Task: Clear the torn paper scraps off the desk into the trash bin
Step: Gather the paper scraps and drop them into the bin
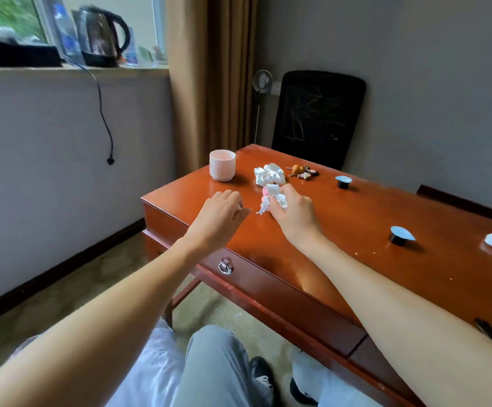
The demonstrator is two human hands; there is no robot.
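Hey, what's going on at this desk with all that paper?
A person seated at the wooden desk is gathering torn paper. The right hand has a bunch of crumpled scraps in its grip. The left hand lies beside it with its fingertips on a small white scrap; whether that scrap is pinched is unclear. A larger crumpled wad lies on the desk behind them, between a pink cup and some keys. No trash bin is clearly in view.

Glossy wooden desk (341, 224): was reddish-brown.
Ribbed cup (222, 165): was pale pink.
Crumpled paper scraps (269, 174): were white.
Mesh office chair (318, 113): was black.
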